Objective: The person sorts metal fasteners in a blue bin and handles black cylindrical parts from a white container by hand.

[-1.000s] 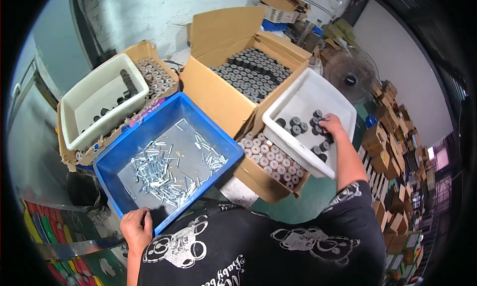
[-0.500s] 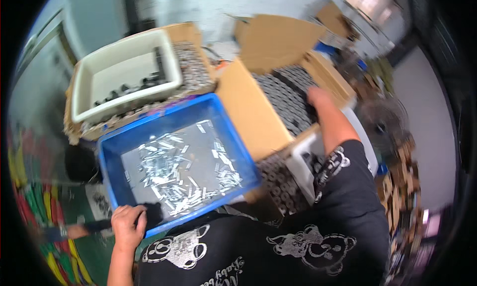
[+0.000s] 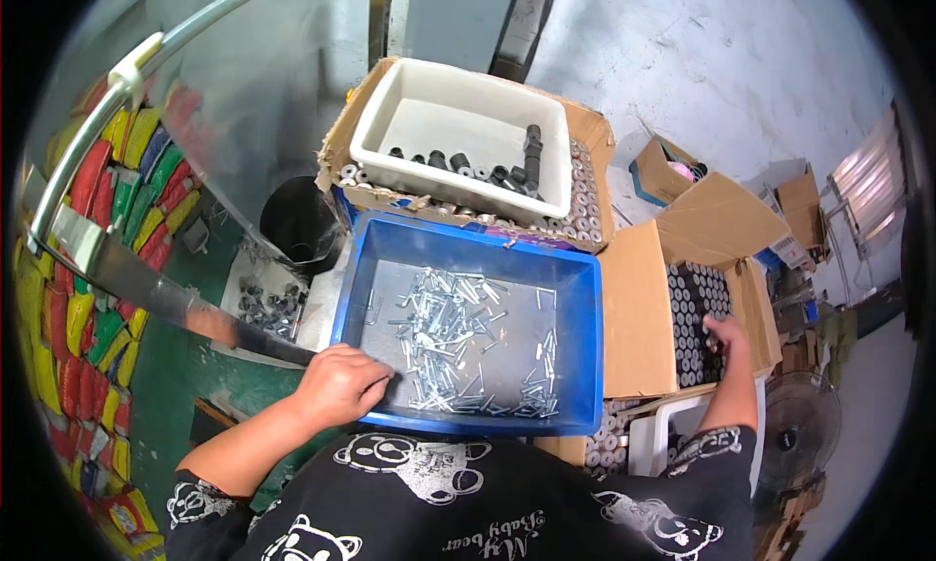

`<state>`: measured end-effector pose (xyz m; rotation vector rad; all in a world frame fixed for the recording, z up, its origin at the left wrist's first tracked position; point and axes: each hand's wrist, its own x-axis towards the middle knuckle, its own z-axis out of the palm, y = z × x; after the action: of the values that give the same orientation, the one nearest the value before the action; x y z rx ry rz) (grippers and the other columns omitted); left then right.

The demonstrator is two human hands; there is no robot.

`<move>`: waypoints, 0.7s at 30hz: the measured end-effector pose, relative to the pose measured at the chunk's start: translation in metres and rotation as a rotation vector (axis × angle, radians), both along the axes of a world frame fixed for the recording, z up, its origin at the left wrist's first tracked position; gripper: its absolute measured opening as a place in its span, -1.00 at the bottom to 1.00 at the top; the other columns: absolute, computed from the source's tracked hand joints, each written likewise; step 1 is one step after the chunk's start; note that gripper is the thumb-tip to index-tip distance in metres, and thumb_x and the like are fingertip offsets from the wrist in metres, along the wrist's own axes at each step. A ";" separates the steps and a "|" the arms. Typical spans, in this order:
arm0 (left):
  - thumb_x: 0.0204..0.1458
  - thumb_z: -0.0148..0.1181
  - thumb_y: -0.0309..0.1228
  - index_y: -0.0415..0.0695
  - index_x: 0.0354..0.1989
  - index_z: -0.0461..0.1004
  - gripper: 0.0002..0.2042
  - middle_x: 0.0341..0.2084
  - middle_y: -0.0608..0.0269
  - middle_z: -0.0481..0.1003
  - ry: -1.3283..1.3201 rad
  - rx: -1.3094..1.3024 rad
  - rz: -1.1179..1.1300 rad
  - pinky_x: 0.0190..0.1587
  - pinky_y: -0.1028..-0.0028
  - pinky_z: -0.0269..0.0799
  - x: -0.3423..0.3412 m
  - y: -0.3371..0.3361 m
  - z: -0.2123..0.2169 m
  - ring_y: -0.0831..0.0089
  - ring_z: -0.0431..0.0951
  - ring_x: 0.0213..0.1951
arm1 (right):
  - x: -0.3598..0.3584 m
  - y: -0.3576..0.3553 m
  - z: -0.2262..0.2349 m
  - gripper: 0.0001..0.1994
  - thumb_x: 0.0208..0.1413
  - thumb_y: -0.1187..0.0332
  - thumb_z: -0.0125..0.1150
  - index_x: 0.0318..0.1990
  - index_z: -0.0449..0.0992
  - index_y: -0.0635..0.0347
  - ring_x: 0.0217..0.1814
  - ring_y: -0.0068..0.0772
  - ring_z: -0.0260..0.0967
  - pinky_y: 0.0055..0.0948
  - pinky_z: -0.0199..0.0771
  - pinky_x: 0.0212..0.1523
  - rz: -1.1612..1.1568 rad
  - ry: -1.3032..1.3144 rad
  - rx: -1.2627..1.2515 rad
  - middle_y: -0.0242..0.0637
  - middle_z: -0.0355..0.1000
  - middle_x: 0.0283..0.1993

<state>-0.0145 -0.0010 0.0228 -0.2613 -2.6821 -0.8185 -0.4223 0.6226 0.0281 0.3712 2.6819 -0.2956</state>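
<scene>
My left hand [image 3: 341, 384] rests on the near left corner of a blue plastic bin [image 3: 575, 298], fingers curled over its rim, close to a heap of several small silver metal pins [image 3: 444, 332] inside. My right hand [image 3: 726, 335] reaches far right into an open cardboard box [image 3: 634, 312] packed with rows of dark round cylinders [image 3: 690, 317], fingers on their tops. Whether that hand holds one cannot be told.
Behind the blue bin a white tub [image 3: 468, 98] with several black cylinders sits on a cardboard box. A metal machine frame [image 3: 117, 259] and colourful packets [image 3: 68, 317] lie left. More cardboard boxes [image 3: 673, 171] and a fan [image 3: 804, 429] stand right.
The view has swung left, shifting the bins rightward. My right hand left the right white tub and now reaches into the cardboard box of cylinders. My left hand stays at the blue bin's corner.
</scene>
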 end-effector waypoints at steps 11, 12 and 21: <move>-0.13 0.21 -0.45 -0.12 -0.46 0.55 -0.93 -0.61 0.19 0.50 0.001 -0.013 -0.080 -0.29 0.28 0.41 0.006 -0.012 -0.012 0.19 0.53 -0.46 | 0.040 -0.450 0.141 -0.57 0.09 0.21 0.21 0.15 0.45 -0.03 -0.45 -0.67 0.24 -0.58 0.32 -0.48 1.107 0.255 -0.680 -0.41 0.40 -0.38; -0.12 0.19 -0.43 -0.12 -0.46 0.54 -0.93 -0.60 0.19 0.51 0.005 0.009 -0.079 -0.27 0.27 0.41 0.007 -0.013 -0.013 0.19 0.53 -0.44 | 0.044 -0.494 0.133 -0.57 0.07 0.21 0.21 0.15 0.45 -0.20 -0.36 -0.49 0.40 -0.42 0.48 -0.31 1.219 0.385 -0.412 -0.29 0.50 -0.30; -0.17 0.17 -0.50 -0.18 -0.51 0.50 -0.96 -0.62 0.13 0.49 0.037 0.085 -0.133 -0.28 0.22 0.41 0.008 -0.021 -0.022 0.15 0.52 -0.44 | 0.037 -0.616 0.091 -0.63 0.00 0.12 0.27 0.01 0.57 -0.15 0.00 -0.21 0.49 -0.28 0.46 0.02 1.163 0.150 0.431 -0.30 0.55 -0.04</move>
<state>-0.0070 -0.0217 0.0004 -0.4335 -2.6101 -0.9548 -0.3857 0.0065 0.1193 -1.1088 2.5829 0.6149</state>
